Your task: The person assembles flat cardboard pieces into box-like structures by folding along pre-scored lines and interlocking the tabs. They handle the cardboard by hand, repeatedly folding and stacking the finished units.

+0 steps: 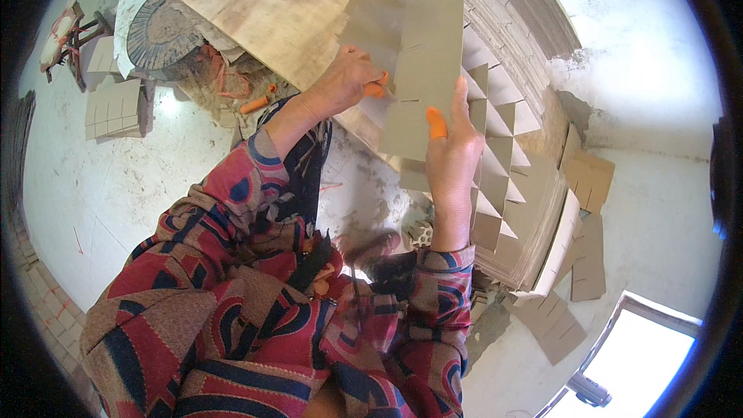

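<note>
My right hand (453,151) grips a long grey-brown slotted cardboard strip (426,46) near its lower end, with the orange-covered thumb on its face. Short slits run in from the strip's edge. On the strip's left, my left hand (348,81) is closed, its orange-covered digit against a paler cardboard strip (368,19) that stands partly behind the long one. The exact hold of the left fingers is hidden. Just right of my right hand, an assembled cardboard divider grid (495,147) shows open cells with pointed corners.
Stacked slotted cardboard (515,11) lines the wooden table (286,11) by the wall. More flat sheets (534,217) are piled at the right, with loose pieces (549,325) on the floor. A stool (73,42), a round ribbed object (164,35) and an orange-handled tool (255,104) are left.
</note>
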The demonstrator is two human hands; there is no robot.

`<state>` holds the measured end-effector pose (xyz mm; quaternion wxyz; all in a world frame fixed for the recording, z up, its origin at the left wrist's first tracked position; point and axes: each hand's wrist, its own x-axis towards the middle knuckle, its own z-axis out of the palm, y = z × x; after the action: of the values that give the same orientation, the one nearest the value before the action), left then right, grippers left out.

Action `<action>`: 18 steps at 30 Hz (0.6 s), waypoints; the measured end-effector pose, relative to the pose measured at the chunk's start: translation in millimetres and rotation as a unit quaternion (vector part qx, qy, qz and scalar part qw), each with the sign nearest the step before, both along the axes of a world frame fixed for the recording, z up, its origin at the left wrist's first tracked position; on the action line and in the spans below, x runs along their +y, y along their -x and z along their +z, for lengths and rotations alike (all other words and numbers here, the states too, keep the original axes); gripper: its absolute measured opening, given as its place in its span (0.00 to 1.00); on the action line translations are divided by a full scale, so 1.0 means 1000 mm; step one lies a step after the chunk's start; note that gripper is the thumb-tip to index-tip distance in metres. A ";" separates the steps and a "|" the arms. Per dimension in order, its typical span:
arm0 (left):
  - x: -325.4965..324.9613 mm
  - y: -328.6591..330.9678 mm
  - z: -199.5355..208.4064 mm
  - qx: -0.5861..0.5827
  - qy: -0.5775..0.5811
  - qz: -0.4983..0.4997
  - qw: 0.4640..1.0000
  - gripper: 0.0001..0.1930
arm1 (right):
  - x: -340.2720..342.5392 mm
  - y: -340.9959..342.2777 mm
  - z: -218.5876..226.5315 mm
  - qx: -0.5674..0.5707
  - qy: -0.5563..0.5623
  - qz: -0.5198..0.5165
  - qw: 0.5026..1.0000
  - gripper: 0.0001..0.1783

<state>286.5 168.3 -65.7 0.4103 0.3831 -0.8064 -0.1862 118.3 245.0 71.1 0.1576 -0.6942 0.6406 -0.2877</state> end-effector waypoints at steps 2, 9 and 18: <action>0.000 0.001 0.000 0.010 0.001 0.005 1.000 0.05 | -0.001 0.001 -0.001 0.004 0.007 -0.005 1.000 0.31; 0.000 0.002 0.000 0.004 0.011 0.013 1.000 0.06 | -0.004 0.004 -0.012 0.026 0.049 0.007 0.998 0.30; -0.003 0.002 -0.001 0.018 -0.002 -0.005 1.000 0.07 | -0.006 0.006 -0.008 0.030 0.061 0.047 0.997 0.32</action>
<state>284.8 165.0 -66.6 0.4228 0.3764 -0.8006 -0.1963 112.5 238.6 62.9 0.1091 -0.7401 0.5930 -0.2980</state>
